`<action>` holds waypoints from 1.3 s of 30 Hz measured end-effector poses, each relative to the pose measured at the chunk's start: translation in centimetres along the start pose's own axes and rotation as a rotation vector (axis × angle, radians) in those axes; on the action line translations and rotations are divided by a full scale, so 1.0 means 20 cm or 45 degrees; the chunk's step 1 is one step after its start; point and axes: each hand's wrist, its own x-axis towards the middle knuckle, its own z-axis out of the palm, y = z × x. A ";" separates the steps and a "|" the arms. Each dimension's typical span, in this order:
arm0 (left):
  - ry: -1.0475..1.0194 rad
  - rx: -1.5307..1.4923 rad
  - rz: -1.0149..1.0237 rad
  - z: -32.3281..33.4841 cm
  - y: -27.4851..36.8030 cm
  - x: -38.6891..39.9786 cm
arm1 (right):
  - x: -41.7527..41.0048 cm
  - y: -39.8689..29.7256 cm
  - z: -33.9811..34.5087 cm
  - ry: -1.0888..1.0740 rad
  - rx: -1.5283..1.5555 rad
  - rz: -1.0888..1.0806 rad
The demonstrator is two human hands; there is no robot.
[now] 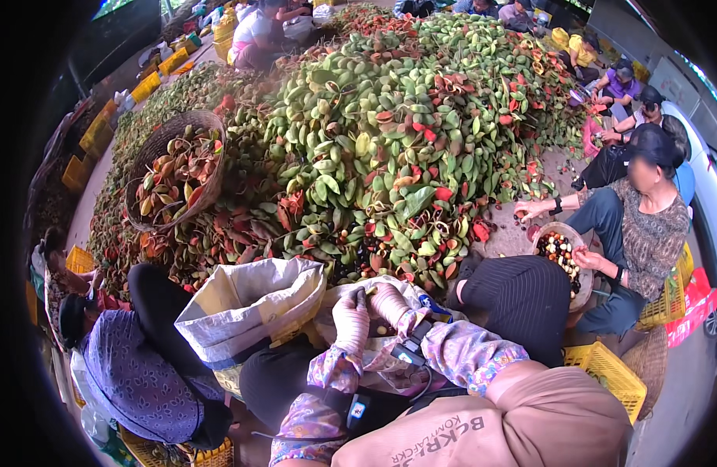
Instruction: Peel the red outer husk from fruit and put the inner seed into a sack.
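Observation:
My left hand, in a pale ribbed glove with dark fingertips, is raised close beside my right hand, gloved alike. A small greenish piece, perhaps part of a pod, shows between the two hands; the fingers hide most of it, so which hand grips it is unclear. Both hands are over an open woven plastic sack between my knees, with a few seeds dimly visible inside. Left of it stands a taller white woven sack, its mouth open. Beyond the sacks rises a large heap of green and red seed pods.
A wicker basket of reddish pods leans on the heap. At right, a person sits by a bowl of dark and pale seeds. Another person crouches close at left. Yellow plastic crates stand behind; more people sit around the heap.

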 end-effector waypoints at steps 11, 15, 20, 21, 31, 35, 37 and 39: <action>-0.196 -0.333 -0.418 -0.02 -0.02 0.03 | -0.18 -0.13 -0.14 -0.506 1.581 0.342; -0.063 -0.433 -0.478 -0.09 -0.05 0.12 | -0.29 -0.26 -0.38 -0.400 0.174 -0.977; -0.116 -0.396 -0.244 -0.05 -0.02 0.10 | -0.38 -0.32 -0.41 -0.525 0.406 -0.432; -0.128 -0.404 -0.260 -0.03 -0.01 0.08 | -0.37 -0.31 -0.37 -0.612 0.700 -0.199; -0.122 0.114 0.223 -0.08 0.20 0.09 | -0.13 -0.06 -0.05 -0.363 -0.503 -0.457; -0.015 -0.185 0.162 -0.26 0.33 0.16 | -0.22 -0.11 -0.05 -0.198 -0.121 -0.673; 0.036 -0.209 0.155 -0.28 0.35 0.16 | -0.25 -0.18 -0.06 -0.393 0.641 -0.326; -0.014 -0.143 0.181 -0.26 0.34 0.13 | -0.27 -0.25 -0.07 -0.603 1.318 0.154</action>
